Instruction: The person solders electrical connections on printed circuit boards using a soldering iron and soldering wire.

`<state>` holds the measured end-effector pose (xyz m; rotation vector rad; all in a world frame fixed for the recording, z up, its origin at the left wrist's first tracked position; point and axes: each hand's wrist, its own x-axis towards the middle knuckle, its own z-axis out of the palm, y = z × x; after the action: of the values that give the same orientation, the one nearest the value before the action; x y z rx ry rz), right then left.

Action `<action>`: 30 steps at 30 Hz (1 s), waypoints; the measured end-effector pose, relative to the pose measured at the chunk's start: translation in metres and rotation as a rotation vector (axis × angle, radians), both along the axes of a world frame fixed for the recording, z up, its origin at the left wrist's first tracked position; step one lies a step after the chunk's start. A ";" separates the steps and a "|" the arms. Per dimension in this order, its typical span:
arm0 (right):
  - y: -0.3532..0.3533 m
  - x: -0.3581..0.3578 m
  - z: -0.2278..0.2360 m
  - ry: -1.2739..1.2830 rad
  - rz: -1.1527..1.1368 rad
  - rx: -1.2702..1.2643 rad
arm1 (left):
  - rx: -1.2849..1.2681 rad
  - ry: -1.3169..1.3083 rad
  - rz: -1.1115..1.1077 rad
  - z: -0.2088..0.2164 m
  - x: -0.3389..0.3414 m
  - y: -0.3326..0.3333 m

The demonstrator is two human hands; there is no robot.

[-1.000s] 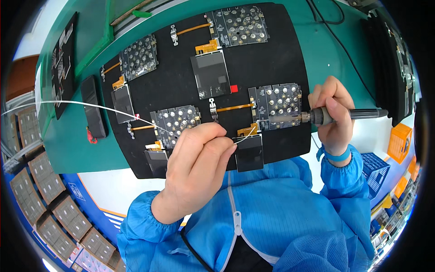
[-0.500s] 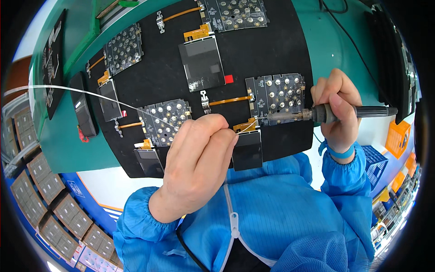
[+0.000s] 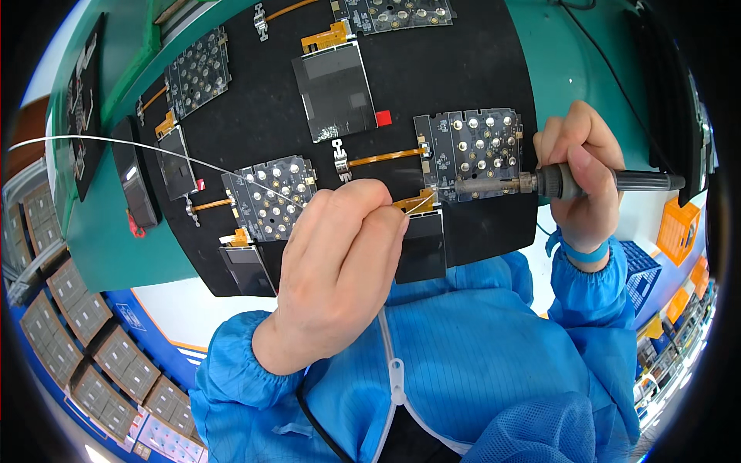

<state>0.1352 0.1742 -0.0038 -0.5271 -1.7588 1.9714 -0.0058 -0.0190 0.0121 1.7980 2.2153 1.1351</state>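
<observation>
My right hand (image 3: 584, 171) is closed round the dark handle of a soldering iron (image 3: 556, 182). Its tip reaches left to the lower left edge of a keypad circuit board (image 3: 482, 147), by the orange ribbon cable (image 3: 414, 204) of a small dark display (image 3: 423, 245). Between the fingertips of my left hand (image 3: 336, 270) is pinched a thin strand of solder wire (image 3: 170, 153). One end points at the joint beside the iron's tip; the rest trails off to the far left. Whether wire and tip touch is too small to tell. My left hand partly covers the display.
Several more boards with displays, such as this left board (image 3: 272, 197) and this middle display (image 3: 336, 91), lie on the black mat (image 3: 471, 69). A dark phone-like device (image 3: 137, 181) rests on the green table (image 3: 93, 255). Orange crates (image 3: 679, 231) stand at the right.
The mat and boards appear slightly higher and further left in the picture. Both hands keep their grips, with the iron's tip and the wire end still at the same board edge.
</observation>
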 end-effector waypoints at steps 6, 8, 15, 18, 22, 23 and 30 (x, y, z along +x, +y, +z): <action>0.000 0.000 -0.002 0.015 -0.011 0.040 | -0.003 0.020 0.009 -0.003 0.002 0.002; 0.000 0.000 -0.003 0.023 -0.004 0.043 | -0.006 0.024 0.016 -0.004 0.003 0.002; 0.001 -0.001 -0.002 0.017 0.001 0.041 | -0.108 -0.029 0.047 0.004 0.006 0.003; 0.002 0.001 -0.002 0.025 0.041 0.024 | -0.097 -0.034 0.044 0.002 0.008 0.004; 0.001 0.001 -0.001 0.014 0.027 0.019 | -0.097 -0.018 0.043 0.004 0.009 0.005; 0.001 0.001 0.000 0.003 0.037 0.021 | -0.098 -0.019 0.042 0.003 0.008 0.005; 0.001 0.001 0.002 -0.009 0.063 0.042 | -0.100 -0.020 0.016 0.002 0.008 0.006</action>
<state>0.1364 0.1754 -0.0019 -0.4727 -1.8391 1.9732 0.0020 -0.0133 0.0141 1.7252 2.2363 1.0210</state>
